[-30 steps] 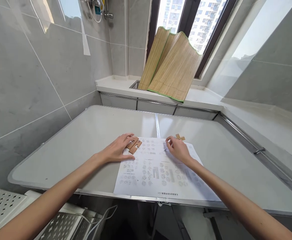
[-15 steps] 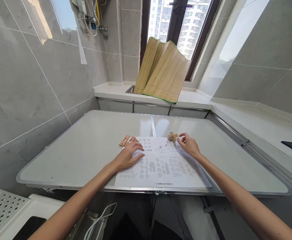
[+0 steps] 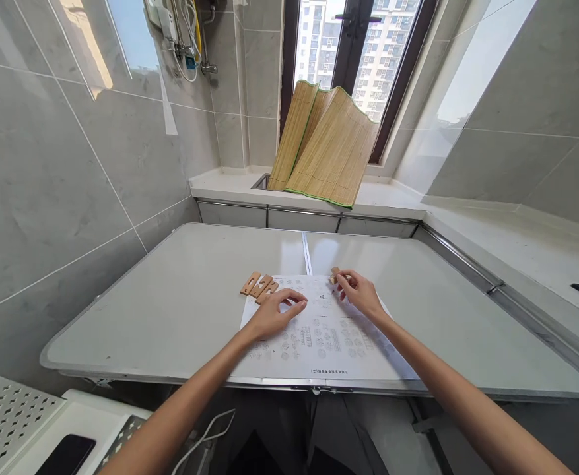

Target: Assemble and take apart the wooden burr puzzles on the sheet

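Note:
A printed sheet of paper (image 3: 289, 361), covered in small line diagrams, lies at the front of the folding table (image 3: 170, 316). My right hand (image 3: 361, 293) is at the sheet's far right corner, its fingers closed on a notched wooden puzzle piece (image 3: 335, 271) that they partly cover. My left hand (image 3: 276, 313) hovers over the left half of the sheet, fingers bent and a little apart, with nothing visible in it. Just beyond it, several flat wooden puzzle pieces (image 3: 250, 283) with cut-out slots lie side by side at the sheet's far left corner.
A bamboo mat (image 3: 336, 148) leans against the window over the white ledge (image 3: 230, 185). Tiled walls stand on both sides. A phone (image 3: 66, 455) rests on a white stand at lower left, near a white cable (image 3: 204, 435). A metal rail (image 3: 457, 254) runs along the right.
My left hand has shifted right, uncovering more of the flat puzzle pieces. My right hand has moved left and closed around the wooden puzzle piece. The view has tilted slightly.

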Available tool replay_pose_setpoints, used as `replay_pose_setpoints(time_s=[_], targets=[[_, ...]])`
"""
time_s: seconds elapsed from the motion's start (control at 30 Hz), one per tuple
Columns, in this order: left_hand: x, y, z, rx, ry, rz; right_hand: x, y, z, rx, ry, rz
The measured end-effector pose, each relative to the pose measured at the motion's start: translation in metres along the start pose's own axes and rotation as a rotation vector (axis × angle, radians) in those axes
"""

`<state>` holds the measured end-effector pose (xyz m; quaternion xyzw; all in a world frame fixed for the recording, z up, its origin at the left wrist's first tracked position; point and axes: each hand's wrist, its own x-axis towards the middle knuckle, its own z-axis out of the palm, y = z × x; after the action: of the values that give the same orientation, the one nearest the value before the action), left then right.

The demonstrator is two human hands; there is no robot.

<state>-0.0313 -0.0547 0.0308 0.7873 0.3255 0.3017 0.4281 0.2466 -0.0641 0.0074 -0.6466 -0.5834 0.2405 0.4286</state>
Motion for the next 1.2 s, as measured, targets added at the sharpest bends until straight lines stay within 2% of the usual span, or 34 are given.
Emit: replay_pose_setpoints(time_s=[0.07,0.13,0.2,0.33,0.43,0.53,0.63,0.77,0.87,0.93,1.07,1.13,1.2], targets=[[0.005,-0.002,0.005,-0.179,0.04,-0.115,-0.012,-0.013,0.003,0.11,-0.056,-0.012],[0.01,-0.003,0.01,-0.333,0.079,-0.216,-0.027,-0.028,0.006,0.331,-0.14,-0.015],[0.014,0.001,0.013,-0.489,0.067,-0.293,-0.041,-0.042,0.01,0.448,-0.222,-0.033],[0.011,0.017,0.011,-0.809,-0.098,-0.291,-0.064,-0.063,0.021,0.519,-0.32,-0.074],[0.004,0.026,0.006,-0.853,-0.202,-0.254,-0.073,-0.07,0.028,0.533,-0.36,-0.094],[-0.001,0.028,0.004,-0.884,-0.258,-0.328,-0.077,-0.07,0.034,0.503,-0.366,-0.144],[-0.003,0.028,0.003,-0.826,-0.23,-0.32,-0.077,-0.066,0.039,0.521,-0.352,-0.152],[-0.006,0.031,0.0,-0.549,-0.027,-0.262,-0.073,-0.066,0.037,0.607,-0.356,-0.041],[-0.009,0.03,-0.004,-0.374,0.042,-0.239,-0.069,-0.071,0.028,0.562,-0.468,0.005],[-0.011,0.028,-0.007,-0.302,0.01,-0.155,-0.068,-0.073,0.02,0.543,-0.632,0.027],[-0.019,0.029,-0.015,-0.236,-0.15,-0.019,-0.073,-0.068,0.012,0.651,-0.914,0.123],[-0.024,0.032,-0.018,-0.217,-0.222,0.008,-0.076,-0.063,0.011,0.657,-1.009,0.135],[-0.028,0.036,-0.02,-0.171,-0.247,0.019,-0.078,-0.06,0.013,0.627,-1.035,0.102]])
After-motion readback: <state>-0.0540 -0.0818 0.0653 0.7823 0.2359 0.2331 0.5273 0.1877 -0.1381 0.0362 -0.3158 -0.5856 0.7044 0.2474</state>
